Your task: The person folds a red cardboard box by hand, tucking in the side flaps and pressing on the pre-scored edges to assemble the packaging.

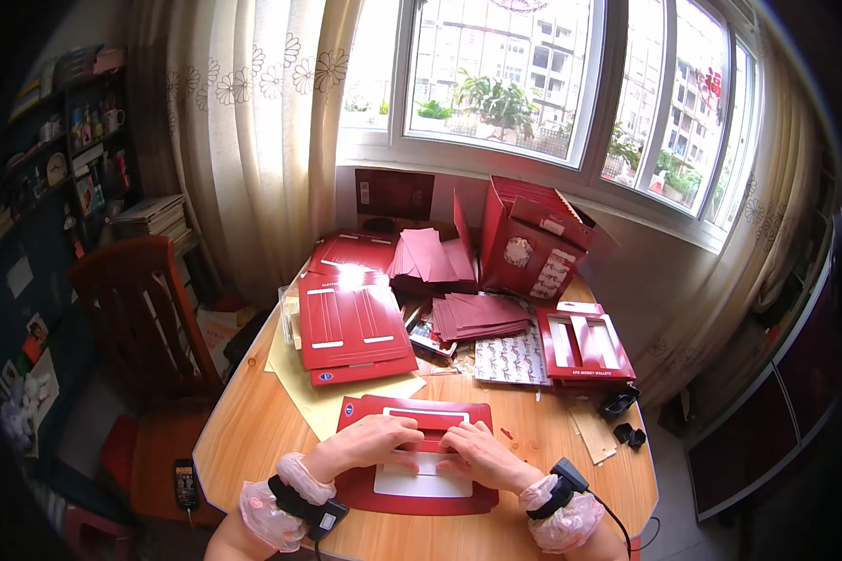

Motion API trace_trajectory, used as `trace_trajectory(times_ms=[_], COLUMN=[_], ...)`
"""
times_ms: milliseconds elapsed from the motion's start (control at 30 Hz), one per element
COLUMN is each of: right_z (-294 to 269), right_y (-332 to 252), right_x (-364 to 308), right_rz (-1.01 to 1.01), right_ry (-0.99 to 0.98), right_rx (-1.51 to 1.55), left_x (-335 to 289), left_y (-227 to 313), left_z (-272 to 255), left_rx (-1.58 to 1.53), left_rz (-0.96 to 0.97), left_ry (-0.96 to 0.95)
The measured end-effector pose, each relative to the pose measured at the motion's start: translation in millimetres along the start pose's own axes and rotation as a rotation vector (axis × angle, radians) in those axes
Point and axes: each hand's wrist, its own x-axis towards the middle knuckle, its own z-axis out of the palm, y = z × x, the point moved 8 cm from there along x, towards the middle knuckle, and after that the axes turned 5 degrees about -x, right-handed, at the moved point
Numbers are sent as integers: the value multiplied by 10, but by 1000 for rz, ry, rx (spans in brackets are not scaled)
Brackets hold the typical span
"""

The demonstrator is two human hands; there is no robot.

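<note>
A flat red cardboard sleeve (pixel 370 409) with white cut-out panels lies in front of me at the table's near edge. My left hand (pixel 382 441) bends over its middle, fingers curled onto the red strip and thumb lower on the white panel (pixel 423 484). Opposite it, my right hand (pixel 477 454) grips the same strip from the right, fingertips bent and thumb tucked below. Both hands are closed, close together but apart. The fingers hide part of the strip. Each wrist wears a black strap over a pale pink cuff.
Stacked red sleeves (pixel 355 327) lie at the left on yellow paper (pixel 299 402). Behind are red envelopes (pixel 482 318), a large red box (pixel 533 234) and a patterned sheet (pixel 512 360). Windowed red packs (pixel 585 346) sit right, near black objects (pixel 617 402). A wooden chair (pixel 145 309) stands left.
</note>
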Motion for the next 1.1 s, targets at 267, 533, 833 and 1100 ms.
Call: trace_trajectory(times_ms=[267,533,833,1100], right_z=[21,-67,-88,-47], right_y=[-7,-156,-234,-356], right_x=[-30,-62,-54,-90], right_rz=[-15,-87,-100,-177], right_ry=[-9,-60,-42,26], right_rx=[18,-103,-63,-133], left_x=[-15,-63,-116,-154], left_y=[85,201,164,91], left_z=[-38,3,107,149], left_rx=[-26,30,-8,-175], left_rz=[-12,5,22,-84], left_ry=[-71,-119,-162,-243])
